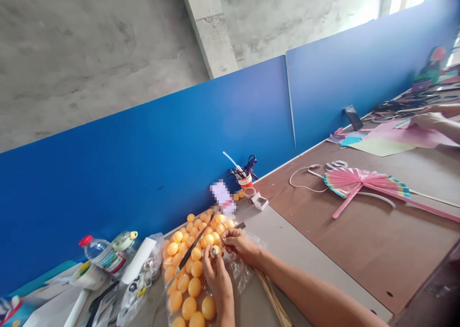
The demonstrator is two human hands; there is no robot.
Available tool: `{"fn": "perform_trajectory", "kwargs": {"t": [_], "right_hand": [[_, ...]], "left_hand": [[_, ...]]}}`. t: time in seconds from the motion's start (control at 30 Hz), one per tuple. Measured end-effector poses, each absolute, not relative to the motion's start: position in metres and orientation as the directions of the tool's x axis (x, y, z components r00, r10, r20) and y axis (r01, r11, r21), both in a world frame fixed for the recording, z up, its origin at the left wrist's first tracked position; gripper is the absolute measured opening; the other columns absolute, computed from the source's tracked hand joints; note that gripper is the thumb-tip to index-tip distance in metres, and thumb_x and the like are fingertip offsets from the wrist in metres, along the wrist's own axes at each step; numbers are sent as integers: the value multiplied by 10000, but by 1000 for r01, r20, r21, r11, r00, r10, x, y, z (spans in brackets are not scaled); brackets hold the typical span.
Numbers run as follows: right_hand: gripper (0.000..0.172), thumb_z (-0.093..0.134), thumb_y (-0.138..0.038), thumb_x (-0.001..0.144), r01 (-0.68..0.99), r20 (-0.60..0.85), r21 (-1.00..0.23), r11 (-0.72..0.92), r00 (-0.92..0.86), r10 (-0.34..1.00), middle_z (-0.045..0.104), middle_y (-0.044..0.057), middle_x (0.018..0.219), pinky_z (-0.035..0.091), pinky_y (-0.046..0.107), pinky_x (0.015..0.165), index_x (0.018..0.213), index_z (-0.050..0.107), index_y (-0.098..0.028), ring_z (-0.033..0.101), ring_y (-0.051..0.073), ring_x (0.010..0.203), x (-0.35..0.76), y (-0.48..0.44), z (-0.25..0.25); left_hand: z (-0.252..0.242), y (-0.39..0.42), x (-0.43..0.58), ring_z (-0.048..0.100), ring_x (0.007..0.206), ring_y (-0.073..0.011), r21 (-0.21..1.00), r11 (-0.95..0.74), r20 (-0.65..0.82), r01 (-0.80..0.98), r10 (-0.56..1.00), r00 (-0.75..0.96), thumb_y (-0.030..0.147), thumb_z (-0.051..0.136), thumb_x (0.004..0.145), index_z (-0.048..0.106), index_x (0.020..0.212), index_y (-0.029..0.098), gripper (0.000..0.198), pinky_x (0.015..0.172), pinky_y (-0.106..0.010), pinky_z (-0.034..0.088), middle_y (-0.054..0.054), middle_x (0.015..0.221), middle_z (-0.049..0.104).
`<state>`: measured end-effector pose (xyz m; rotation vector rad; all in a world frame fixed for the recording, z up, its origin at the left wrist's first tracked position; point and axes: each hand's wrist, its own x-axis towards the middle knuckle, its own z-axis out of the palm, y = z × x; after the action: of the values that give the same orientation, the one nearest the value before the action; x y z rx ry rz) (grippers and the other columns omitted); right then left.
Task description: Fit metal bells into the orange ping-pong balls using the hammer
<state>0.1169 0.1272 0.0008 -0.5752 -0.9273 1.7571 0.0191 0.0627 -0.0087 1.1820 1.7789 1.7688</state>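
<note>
My left hand (218,275) closes its fingertips around an orange ball (215,251), which looks like a table tennis ball and has a dark, shiny patch on its face. Just to the right, my right hand (239,244) is pinched close to that ball; whatever sits between its fingers is too small to make out. Under and beside both hands lie many more orange balls (189,308), loosely gathered with clear plastic. A thin dark strip (192,250) lies slantwise over them. Below my right forearm are several thin wooden sticks (272,298).
At left stand a red-capped bottle (104,255), a jar (124,243) and a white cup (88,275). Behind the balls are a cup of tools (245,180) and a small white box (260,202). A pink paper fan (359,183) lies right; another person's hand (427,120) rests on coloured paper.
</note>
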Motion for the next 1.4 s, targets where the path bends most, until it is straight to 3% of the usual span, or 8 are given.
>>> {"fn": "perform_trajectory", "kwargs": {"t": [0.13, 0.67, 1.4], "right_hand": [[146, 690, -246, 595, -548, 67, -817, -178, -396, 916, 520, -60, 498, 245, 219, 464, 667, 595, -163, 390, 65, 429, 118, 123, 5], [90, 685, -204, 622, -452, 43, -857, -248, -542, 839, 550, -44, 525, 266, 200, 468, 658, 615, -159, 411, 62, 446, 114, 121, -4], [124, 650, -182, 642, -383, 6, -896, -226, -519, 855, 504, -48, 517, 303, 214, 491, 584, 541, -167, 411, 68, 457, 114, 118, 0]], "left_hand": [[-10, 64, 20, 655, 1062, -289, 962, -90, 234, 256, 756, -611, 436, 551, 779, 552, 1194, 153, 502, 894, -391, 539, -193, 1251, 613], [-21, 68, 15, 632, 1125, -303, 936, -112, 301, 334, 746, -594, 448, 543, 777, 573, 1178, 150, 500, 928, -415, 535, -199, 1255, 619], [-23, 67, 15, 610, 1140, -320, 870, -141, 414, 472, 730, -544, 431, 505, 817, 580, 1168, 140, 462, 963, -453, 510, -207, 1236, 612]]}}
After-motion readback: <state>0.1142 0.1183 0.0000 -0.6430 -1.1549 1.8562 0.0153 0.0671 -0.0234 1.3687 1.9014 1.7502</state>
